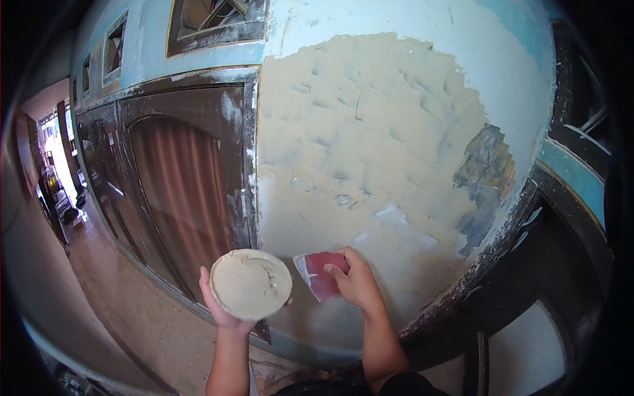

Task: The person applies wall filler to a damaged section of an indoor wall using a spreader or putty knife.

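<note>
My left hand [228,315] is closed around a round tub of beige putty [246,285], held low in front of the wall. The putty's top is uneven, with a gouge toward its right side. Just right of the tub, my right hand [357,280] grips a flat red putty scraper [322,274], thumb on its near face. A pale smear of putty coats the scraper's left edge, which is apart from the tub. Behind both hands rises a wall patch covered in beige putty [370,125], marked with strokes and a few lighter bare spots.
A grey unfilled patch [487,175] shows at the right of the wall. Left stands a dark wooden frame with a brown curtain [181,178] behind glass. A dark doorway [522,264] lies at right. Tiled floor [142,313] runs back along the left.
</note>
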